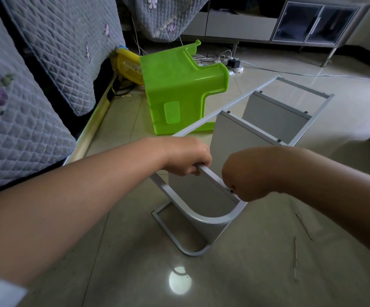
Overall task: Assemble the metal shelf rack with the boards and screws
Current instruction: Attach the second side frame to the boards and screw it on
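Observation:
The grey metal shelf rack (215,220) lies on its side on the floor, its upper side frame facing me. Three grey boards stand between the two side frames, the far board (277,116), the middle board (235,134) and the nearest one (201,191). Dark screw heads show at the far boards' corners. My left hand (186,156) grips the top edge of the nearest board at the frame's left rail. My right hand (243,176) is curled at the board's right corner, where a dark screw (232,191) shows under its fingers. What the right fingers hold is hidden.
A green plastic stool (179,89) lies tipped over behind the rack. A quilt-covered sofa (24,107) runs along the left. Thin metal rods (302,222) lie on the floor at the right. A power strip with cables (235,67) and a low cabinet (290,21) are farther back.

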Action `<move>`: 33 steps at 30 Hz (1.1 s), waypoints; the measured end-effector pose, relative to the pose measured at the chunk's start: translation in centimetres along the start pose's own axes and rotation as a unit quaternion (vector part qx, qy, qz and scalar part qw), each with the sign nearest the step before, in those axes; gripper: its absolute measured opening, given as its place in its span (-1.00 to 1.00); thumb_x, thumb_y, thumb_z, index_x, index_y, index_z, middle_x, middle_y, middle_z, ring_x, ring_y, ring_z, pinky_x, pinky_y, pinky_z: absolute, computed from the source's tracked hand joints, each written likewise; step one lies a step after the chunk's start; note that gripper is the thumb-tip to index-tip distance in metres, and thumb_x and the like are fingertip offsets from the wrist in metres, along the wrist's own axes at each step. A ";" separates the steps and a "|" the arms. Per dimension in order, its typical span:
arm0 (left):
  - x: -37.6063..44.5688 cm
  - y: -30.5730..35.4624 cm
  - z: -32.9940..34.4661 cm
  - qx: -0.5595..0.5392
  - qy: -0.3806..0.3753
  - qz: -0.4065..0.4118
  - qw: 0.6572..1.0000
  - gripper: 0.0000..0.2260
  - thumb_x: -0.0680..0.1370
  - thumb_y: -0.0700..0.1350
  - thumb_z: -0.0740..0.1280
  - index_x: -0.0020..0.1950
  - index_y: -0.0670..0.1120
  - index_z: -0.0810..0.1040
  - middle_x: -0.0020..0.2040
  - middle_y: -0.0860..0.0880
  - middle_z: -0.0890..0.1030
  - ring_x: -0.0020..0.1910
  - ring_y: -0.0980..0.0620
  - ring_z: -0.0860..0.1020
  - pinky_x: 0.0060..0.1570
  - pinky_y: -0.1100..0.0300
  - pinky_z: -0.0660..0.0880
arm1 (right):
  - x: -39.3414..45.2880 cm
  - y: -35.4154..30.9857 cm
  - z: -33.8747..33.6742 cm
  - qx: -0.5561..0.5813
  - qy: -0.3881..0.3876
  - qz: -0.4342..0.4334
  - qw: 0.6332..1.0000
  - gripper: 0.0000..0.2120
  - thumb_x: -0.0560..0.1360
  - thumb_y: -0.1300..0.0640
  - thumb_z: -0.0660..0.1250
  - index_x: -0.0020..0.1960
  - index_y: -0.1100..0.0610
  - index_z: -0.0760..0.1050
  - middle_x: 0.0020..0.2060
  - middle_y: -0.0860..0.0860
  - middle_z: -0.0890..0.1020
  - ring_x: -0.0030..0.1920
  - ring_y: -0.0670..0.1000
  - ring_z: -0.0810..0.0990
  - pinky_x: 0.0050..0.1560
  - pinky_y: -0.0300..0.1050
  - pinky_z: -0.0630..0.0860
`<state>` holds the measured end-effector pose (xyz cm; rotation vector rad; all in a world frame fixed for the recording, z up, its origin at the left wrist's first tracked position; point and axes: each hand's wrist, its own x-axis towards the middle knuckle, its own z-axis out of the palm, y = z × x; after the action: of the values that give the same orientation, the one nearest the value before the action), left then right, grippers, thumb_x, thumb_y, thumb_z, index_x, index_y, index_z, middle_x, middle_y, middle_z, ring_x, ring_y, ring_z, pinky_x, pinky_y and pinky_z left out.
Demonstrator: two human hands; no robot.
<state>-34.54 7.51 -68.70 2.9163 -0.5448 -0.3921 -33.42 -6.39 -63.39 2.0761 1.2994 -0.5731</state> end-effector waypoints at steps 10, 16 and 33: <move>-1.0 -0.8 0.5 -0.062 0.060 -0.011 0.996 -0.78 0.48 -0.21 0.36 0.09 -0.25 0.59 0.06 -0.18 0.59 0.06 -0.07 0.51 -0.03 0.25 0.31 | -0.2 -0.9 -0.1 0.046 -0.009 0.030 0.998 -0.65 0.54 0.21 0.10 -0.42 0.11 0.18 -0.42 -0.02 0.30 -0.42 -0.11 0.25 -0.39 -0.30 0.20; -1.1 -0.9 0.4 -0.077 0.062 -0.028 0.995 -0.78 0.45 -0.19 0.41 0.06 -0.25 0.62 0.01 -0.18 0.62 0.00 -0.08 0.55 -0.07 0.20 0.37 | -0.5 -1.6 0.3 0.133 0.015 0.071 0.988 -0.62 0.54 0.19 0.10 -0.44 0.12 0.14 -0.43 -0.01 0.27 -0.43 -0.09 0.23 -0.33 -0.21 0.26; -1.6 -0.5 0.9 -0.075 0.063 -0.008 0.995 -0.83 0.48 -0.24 0.35 0.04 -0.24 0.60 -0.03 -0.16 0.59 -0.01 -0.08 0.51 -0.09 0.21 0.30 | -0.5 -1.0 2.6 0.119 0.088 0.039 0.988 -0.73 0.63 0.10 0.01 -0.06 0.15 0.44 -0.41 -0.06 0.27 -0.23 0.04 0.37 -0.19 -0.14 0.35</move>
<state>-36.02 8.50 -69.28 2.7790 -0.4525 -0.2382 -34.65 -8.20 -65.18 2.4099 1.2927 -0.5417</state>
